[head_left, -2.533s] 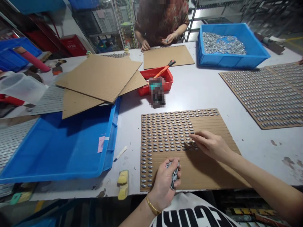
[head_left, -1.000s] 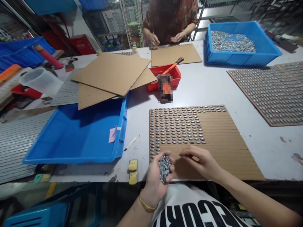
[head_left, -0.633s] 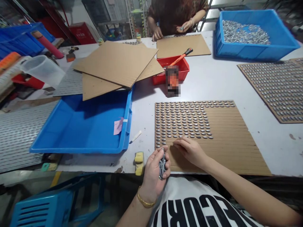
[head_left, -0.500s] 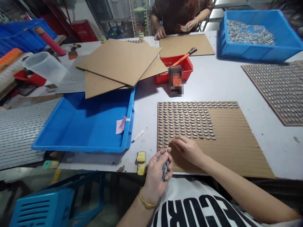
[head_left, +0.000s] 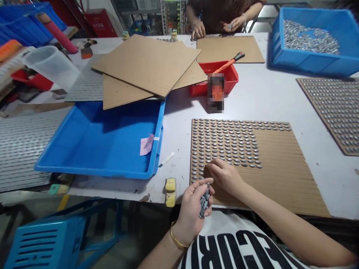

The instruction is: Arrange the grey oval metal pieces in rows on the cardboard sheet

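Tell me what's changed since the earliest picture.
The right hand moved left across the cardboard, from the right end of the rows of metal pieces to close to the left hand, which also shifted left, still cupping loose pieces. The red box and blue tray stayed put.

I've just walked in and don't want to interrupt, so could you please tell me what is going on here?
The person's left hand cups grey pieces. The right hand is low over the left part of the cardboard; whether it pinches a piece is hard to see. Rows of such pieces cover the cardboard's far left part, while much of its right and near side is unfilled. Opposite, a co-worker holds small pieces too.
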A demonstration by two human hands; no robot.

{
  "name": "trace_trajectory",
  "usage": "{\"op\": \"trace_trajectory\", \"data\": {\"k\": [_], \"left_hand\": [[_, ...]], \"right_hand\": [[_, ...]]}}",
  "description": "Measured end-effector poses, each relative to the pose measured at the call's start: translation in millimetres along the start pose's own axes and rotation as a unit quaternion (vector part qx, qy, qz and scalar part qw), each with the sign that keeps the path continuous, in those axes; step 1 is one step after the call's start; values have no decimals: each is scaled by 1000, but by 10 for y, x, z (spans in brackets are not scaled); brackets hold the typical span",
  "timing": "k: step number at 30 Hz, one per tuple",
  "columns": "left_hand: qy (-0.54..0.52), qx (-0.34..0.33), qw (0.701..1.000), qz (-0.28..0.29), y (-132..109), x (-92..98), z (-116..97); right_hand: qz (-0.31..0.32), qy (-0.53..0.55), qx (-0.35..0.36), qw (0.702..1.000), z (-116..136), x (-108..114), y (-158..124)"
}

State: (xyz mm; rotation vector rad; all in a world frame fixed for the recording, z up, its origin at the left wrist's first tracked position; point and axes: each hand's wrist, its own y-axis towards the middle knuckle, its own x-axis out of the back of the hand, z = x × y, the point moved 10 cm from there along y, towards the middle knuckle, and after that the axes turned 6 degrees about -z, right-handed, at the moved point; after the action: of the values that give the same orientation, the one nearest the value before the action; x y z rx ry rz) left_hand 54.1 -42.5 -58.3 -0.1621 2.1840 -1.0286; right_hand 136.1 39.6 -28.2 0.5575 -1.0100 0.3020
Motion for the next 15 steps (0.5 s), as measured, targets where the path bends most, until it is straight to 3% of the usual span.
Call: {"op": "trace_trajectory", "data": {"k": [10,15], "left_hand": [[3,-22,999,-31,-1,28,7],[-12,-38,998,-44,27,39,-7]], "right_hand": [[-8,-50,-32,998,0,9,73],[-43,133,-74,987,12,276,-12]]}}
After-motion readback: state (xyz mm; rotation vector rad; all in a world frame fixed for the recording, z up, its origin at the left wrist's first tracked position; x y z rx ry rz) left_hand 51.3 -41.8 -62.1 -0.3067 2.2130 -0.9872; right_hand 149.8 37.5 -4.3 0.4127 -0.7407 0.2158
